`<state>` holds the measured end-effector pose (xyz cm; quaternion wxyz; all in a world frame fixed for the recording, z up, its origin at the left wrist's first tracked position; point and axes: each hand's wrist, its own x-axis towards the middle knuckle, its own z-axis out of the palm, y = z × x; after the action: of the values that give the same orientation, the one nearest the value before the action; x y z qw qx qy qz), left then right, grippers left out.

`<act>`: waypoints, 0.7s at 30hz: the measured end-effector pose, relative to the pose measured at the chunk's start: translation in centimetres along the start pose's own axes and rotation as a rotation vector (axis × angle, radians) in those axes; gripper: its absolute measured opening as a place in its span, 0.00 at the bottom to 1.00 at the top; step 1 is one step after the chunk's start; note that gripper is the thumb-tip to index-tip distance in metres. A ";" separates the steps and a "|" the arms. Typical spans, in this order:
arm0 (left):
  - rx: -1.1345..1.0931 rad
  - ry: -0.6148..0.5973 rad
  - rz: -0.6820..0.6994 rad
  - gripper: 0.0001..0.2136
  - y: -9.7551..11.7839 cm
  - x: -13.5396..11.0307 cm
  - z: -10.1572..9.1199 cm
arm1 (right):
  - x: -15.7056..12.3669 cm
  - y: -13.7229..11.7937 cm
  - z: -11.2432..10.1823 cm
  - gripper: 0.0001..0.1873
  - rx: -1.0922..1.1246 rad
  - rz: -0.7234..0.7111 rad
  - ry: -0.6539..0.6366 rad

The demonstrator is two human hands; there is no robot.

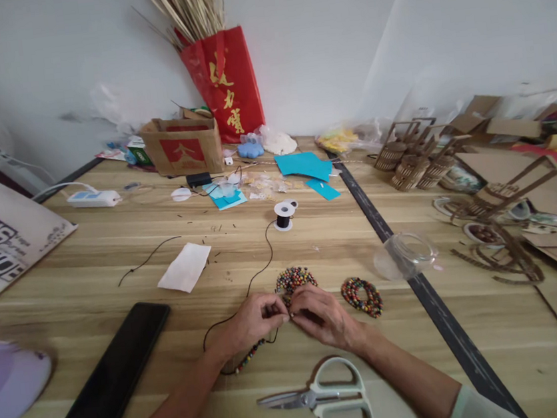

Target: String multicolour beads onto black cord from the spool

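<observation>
My left hand [261, 317] and my right hand [321, 315] meet fingertip to fingertip, both pinched. A tiny pale bead [291, 315] shows at the right fingertips. Black cord [276, 334] rises to the left fingers, its end hidden there. Below my left wrist, a row of coloured beads [249, 356] is strung on this cord. The cord loops past the wrist up to a white spool [283, 216]. Behind my right hand lies a pile of coloured beads [295, 278], partly covered. A coiled bead strand [361, 297] rests to its right.
Scissors [325, 397] lie in front of my hands, blades left. A black phone [118, 368] and white paper [185, 268] lie left. A clear plastic jar [404, 256] lies right, before small woven baskets [409, 166]. A cardboard box [181, 146] and red bag [231, 83] stand behind.
</observation>
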<state>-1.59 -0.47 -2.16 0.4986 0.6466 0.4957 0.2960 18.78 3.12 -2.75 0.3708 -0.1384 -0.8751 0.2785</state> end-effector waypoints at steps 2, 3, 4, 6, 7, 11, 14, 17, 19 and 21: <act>-0.005 -0.005 0.001 0.04 -0.1 0.0 0.0 | 0.0 0.0 0.0 0.03 0.007 -0.012 0.001; -0.008 -0.007 0.004 0.04 -0.2 0.0 0.0 | 0.0 -0.1 0.0 0.03 0.007 -0.019 0.000; -0.012 -0.009 0.008 0.04 -0.3 0.0 0.0 | 0.0 -0.1 -0.1 0.03 0.008 -0.026 -0.002; -0.020 -0.009 0.011 0.04 -0.4 0.0 0.1 | 0.1 -0.1 -0.1 0.04 0.007 -0.037 -0.006; -0.023 -0.008 0.006 0.04 -0.4 0.1 0.1 | 0.1 -0.2 -0.1 0.04 0.006 -0.039 -0.007; -0.037 -0.015 -0.011 0.04 -0.4 0.1 0.1 | 0.1 -0.2 -0.2 0.05 -0.004 -0.023 -0.032; -0.062 -0.023 -0.006 0.06 -0.4 0.0 0.1 | 0.1 -0.2 -0.3 0.05 -0.037 -0.034 -0.055; -0.077 -0.021 0.013 0.08 -0.3 0.0 0.0 | 0.0 -0.3 -0.3 0.06 -0.075 -0.080 -0.077; -0.095 -0.018 0.029 0.10 -0.2 0.0 -0.1 | 0.0 -0.5 -0.3 0.07 -0.098 -0.097 -0.075; -0.107 -0.030 0.039 0.11 -0.1 0.0 -0.3 | 0.0 -0.7 -0.4 0.07 -0.123 -0.096 -0.059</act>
<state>-1.89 -0.35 -2.14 0.5341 0.6328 0.4590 0.3218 19.06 2.72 -2.16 0.3485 -0.1105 -0.9067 0.2103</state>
